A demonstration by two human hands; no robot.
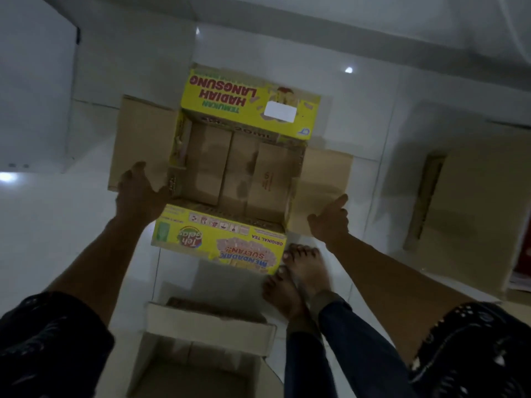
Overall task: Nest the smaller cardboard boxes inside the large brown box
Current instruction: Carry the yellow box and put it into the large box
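Note:
An open yellow printed tea carton (247, 110) stands on the white tiled floor, its four flaps spread outward. Plain brown cardboard shows inside it (230, 170). My left hand (138, 193) rests on the carton's left brown flap near the corner, fingers spread over it. My right hand (330, 219) hovers by the right flap (324, 179), fingers apart and a finger pointing, holding nothing. A smaller white-rimmed open box (207, 320) sits on the floor close to me, below the carton. A large brown box (471, 202) lies at the right.
My bare feet (296, 271) stand just right of the carton's near flap. White walls close the space behind. A white cabinet or panel (34, 96) stands at the left. Something red (525, 259) shows at the right edge beyond the brown box.

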